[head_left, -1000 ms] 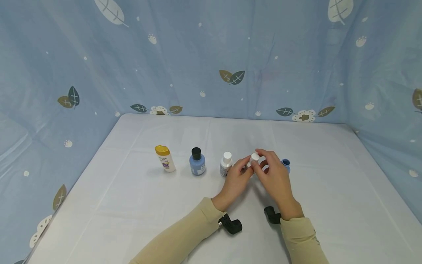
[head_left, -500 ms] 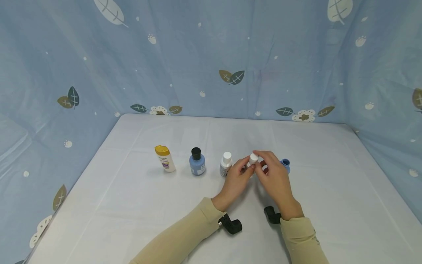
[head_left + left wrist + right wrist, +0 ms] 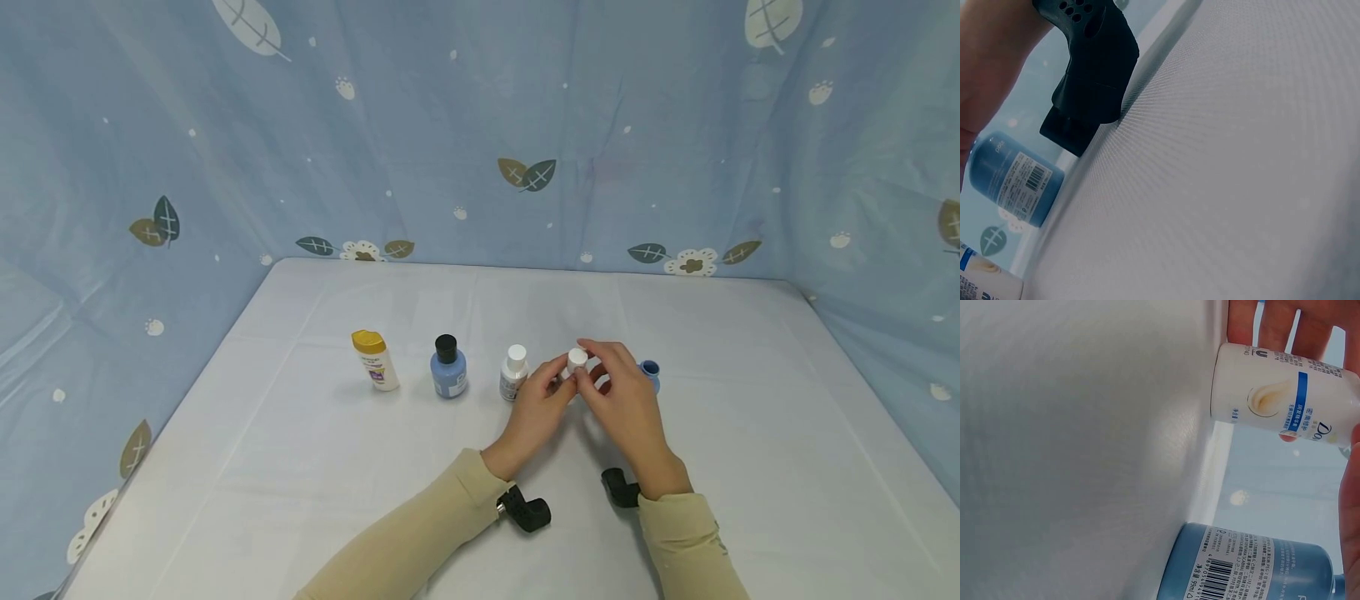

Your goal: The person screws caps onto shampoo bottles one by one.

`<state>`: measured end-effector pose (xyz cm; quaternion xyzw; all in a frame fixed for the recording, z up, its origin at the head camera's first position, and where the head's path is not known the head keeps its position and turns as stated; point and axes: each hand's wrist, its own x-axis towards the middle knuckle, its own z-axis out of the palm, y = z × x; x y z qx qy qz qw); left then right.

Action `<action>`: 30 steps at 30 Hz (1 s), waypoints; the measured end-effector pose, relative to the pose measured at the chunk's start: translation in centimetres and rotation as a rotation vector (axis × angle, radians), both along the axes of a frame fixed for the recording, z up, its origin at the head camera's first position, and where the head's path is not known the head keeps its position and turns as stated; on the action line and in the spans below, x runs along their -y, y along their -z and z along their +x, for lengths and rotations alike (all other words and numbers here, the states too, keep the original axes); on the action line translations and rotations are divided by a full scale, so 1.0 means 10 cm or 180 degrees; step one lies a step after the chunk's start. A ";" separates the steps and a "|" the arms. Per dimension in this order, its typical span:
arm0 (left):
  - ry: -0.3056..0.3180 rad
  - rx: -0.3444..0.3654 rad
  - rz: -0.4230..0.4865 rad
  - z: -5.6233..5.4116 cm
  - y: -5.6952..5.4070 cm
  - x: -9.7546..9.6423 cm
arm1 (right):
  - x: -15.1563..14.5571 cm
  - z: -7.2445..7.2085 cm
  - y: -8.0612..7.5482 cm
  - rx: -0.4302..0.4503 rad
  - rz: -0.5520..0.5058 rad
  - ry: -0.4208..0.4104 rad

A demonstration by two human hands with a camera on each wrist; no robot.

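Note:
A small white Dove bottle [image 3: 1285, 394] stands on the table, largely covered by the hands in the head view. My left hand [image 3: 534, 411] holds its body from the left. Thumb and fingers of my right hand [image 3: 624, 400] pinch the white cap [image 3: 577, 359] at its top. Just left of my left hand is another white bottle [image 3: 513, 377], also white-capped. Beyond my right hand, a blue bottle [image 3: 652, 377] shows an uncapped mouth; its printed label faces the right wrist view. In the left wrist view, a blue bottle [image 3: 1016, 178] stands near my left hand.
Farther left on the white-covered table [image 3: 300, 467] stand a blue bottle with a black cap [image 3: 447, 369] and a white bottle with a yellow cap [image 3: 377, 362]. Black wrist mounts [image 3: 527, 510] jut inward from both wrists. A leaf-patterned blue curtain [image 3: 420, 125] surrounds the table.
My right fingers have shifted slightly around the white cap, which leaned a little half a second ago and looks straighter now. The left hand and the other bottles have stayed put.

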<state>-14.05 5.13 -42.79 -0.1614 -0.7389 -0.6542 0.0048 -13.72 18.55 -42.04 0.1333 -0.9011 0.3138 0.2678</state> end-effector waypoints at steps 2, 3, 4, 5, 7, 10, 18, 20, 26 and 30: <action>-0.0001 -0.0014 -0.0007 0.00 0.00 0.00 | 0.00 0.00 0.00 -0.0025 -0.0007 -0.0011; -0.0006 -0.0023 -0.0014 0.00 -0.01 0.00 | 0.00 0.00 0.00 -0.0030 -0.0011 -0.0015; -0.0010 -0.0033 -0.0020 0.01 -0.01 0.00 | 0.00 0.00 0.00 -0.0025 -0.0015 -0.0016; -0.0009 -0.0039 -0.0030 0.01 -0.02 0.00 | 0.00 0.00 0.01 -0.0024 -0.0017 -0.0018; -0.0002 -0.0048 -0.0042 0.01 -0.02 0.00 | -0.01 0.00 0.01 -0.0008 -0.0018 -0.0027; 0.0003 -0.0045 -0.0029 0.00 0.00 0.00 | -0.01 0.00 0.01 0.0032 0.0010 -0.0019; -0.0048 -0.0098 -0.0123 -0.16 0.31 -0.05 | 0.00 0.01 -0.01 0.0146 0.0011 0.0026; -0.0054 -0.0119 -0.0137 -0.17 0.34 -0.06 | 0.01 0.01 -0.02 0.0139 0.0006 0.0030; -0.0067 -0.0100 -0.0168 -0.18 0.34 -0.06 | 0.01 0.00 -0.01 0.0152 -0.0003 0.0064; -0.0071 -0.0065 -0.0177 -0.18 0.33 -0.06 | 0.01 0.00 0.00 0.0201 0.0018 0.0093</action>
